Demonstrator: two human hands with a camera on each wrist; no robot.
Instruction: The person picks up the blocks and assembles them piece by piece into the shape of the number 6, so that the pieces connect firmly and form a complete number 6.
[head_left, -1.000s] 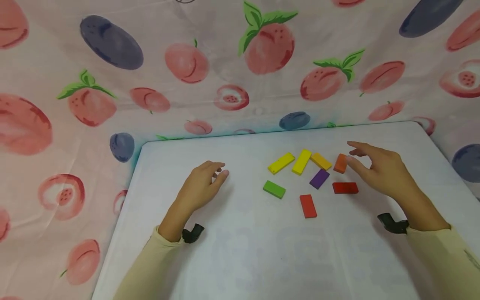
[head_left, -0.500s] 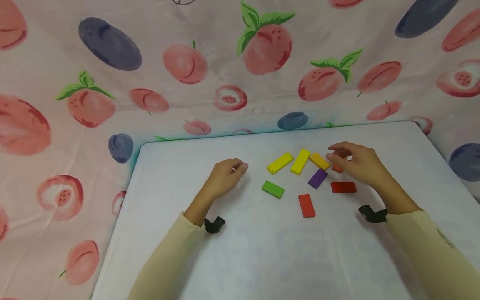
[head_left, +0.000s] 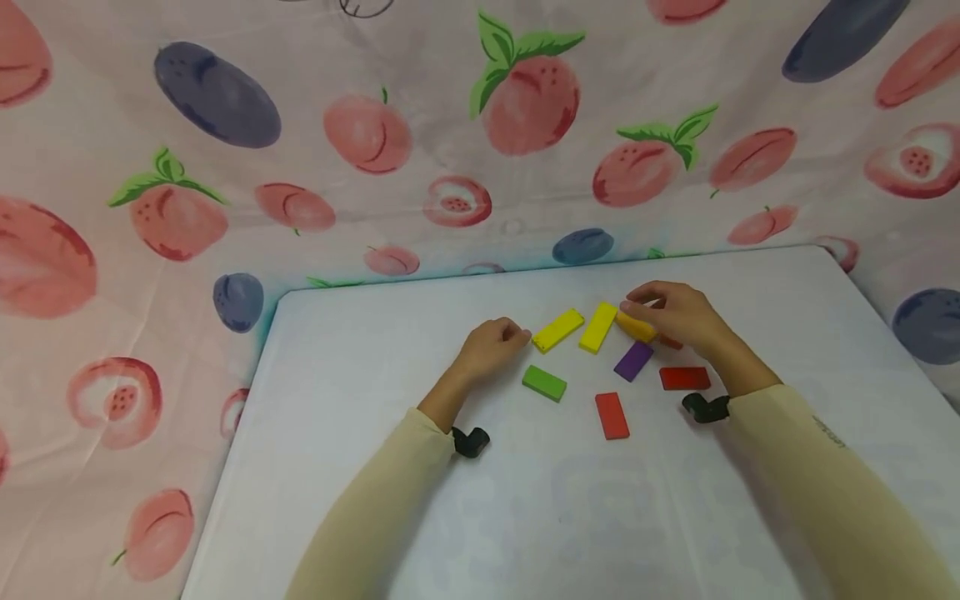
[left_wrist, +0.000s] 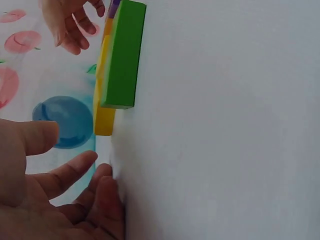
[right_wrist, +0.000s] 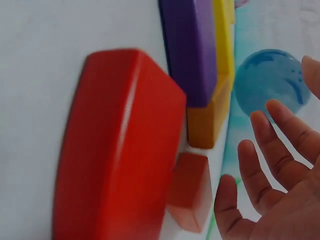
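My left hand [head_left: 491, 346] is just left of a yellow block [head_left: 558, 331]; in the left wrist view its thumb and fingers are spread with nothing between them. Over an amber block [head_left: 636, 327] hovers my right hand [head_left: 678, 312], fingers parted and holding nothing in the right wrist view. It partly hides that block and an orange block [head_left: 670, 342]. A second yellow block [head_left: 598, 327] lies between the hands. Closer to me are a purple block [head_left: 633, 361], a green block [head_left: 544, 383], and two red blocks, one crosswise [head_left: 685, 378] and one lengthwise [head_left: 612, 416].
All the blocks lie flat on a white tabletop [head_left: 525, 517] with rounded far corners. Behind it hangs a pink cloth [head_left: 442, 92] printed with fruit. A small black mount [head_left: 471, 442] sits at the left wrist, and a matching black mount [head_left: 705, 408] at the right.
My left hand has moved right, up to the left yellow block. The right hand has moved left, from beside the orange block to over the amber block. The blocks stay in place.
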